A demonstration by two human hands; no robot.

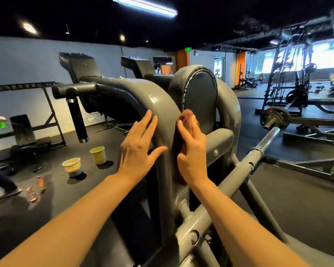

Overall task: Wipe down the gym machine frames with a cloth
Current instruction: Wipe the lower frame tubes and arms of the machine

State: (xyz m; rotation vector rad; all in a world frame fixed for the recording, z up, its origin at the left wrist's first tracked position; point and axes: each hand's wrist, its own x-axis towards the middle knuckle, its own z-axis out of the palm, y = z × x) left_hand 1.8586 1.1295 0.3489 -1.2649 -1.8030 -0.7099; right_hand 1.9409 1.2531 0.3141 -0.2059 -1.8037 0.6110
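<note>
The right hand (191, 151) presses a fuzzy brown cloth (187, 120) flat-fingered against the glossy grey curved frame tube (162, 105), whose long axis runs 12-to-6 o'clock, while the left hand (141, 147), fingers spread and holding nothing, braces the tube at 9 o'clock of the cloth.

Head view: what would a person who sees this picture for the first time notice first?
First come the two bare arms reaching up the middle: the left hand lies flat with straight fingers on the curved grey frame, and the right hand presses a brown cloth against the same frame, just below the round dark pad. Next, two small buckets stand on the black floor at the left.
</note>
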